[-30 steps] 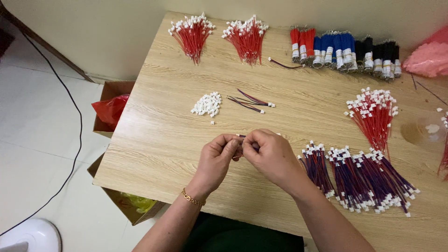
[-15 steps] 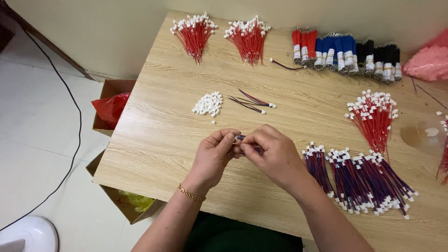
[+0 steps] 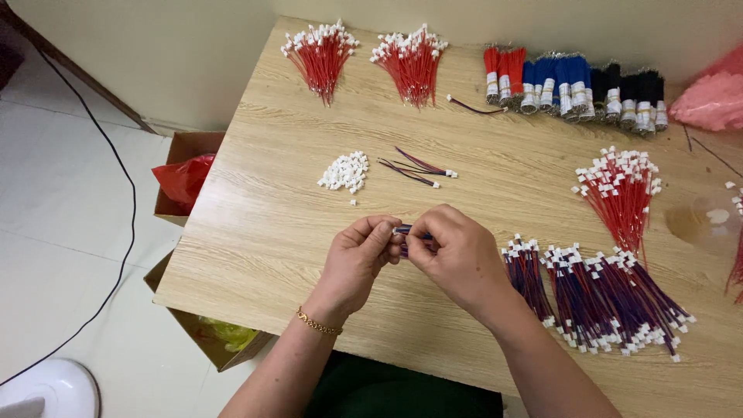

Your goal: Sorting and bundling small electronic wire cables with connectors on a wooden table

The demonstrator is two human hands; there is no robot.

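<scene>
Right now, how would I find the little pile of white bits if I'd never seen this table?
Start at the wooden table and look just beyond the left hand. There lies the little pile of white bits, left of a few loose purple wires. Unlike every other white piece around, these have no wires attached.

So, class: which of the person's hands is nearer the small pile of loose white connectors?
Left. The left hand sits just below the pile of white connectors; the right hand lies farther to its right.
</scene>
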